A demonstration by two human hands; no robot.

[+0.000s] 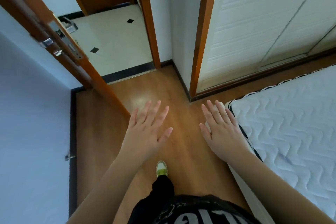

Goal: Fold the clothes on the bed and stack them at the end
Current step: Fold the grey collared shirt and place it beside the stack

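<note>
A bed with a white quilted mattress [291, 123] fills the right side of the view; only its near corner shows, and I see no clothes on that part. My left hand [147, 129] is stretched out flat, palm down, over the wooden floor, holding nothing. My right hand [221, 129] is held the same way, fingers straight and spread, just left of the mattress corner and above the floor.
An open wooden door [60, 42] with a metal handle stands at the left, leading to a tiled hallway [116, 42]. White sliding wardrobe doors [254, 33] face the bed. Wooden floor [154, 85] runs between the wall and the bed. One shoe [161, 168] shows below.
</note>
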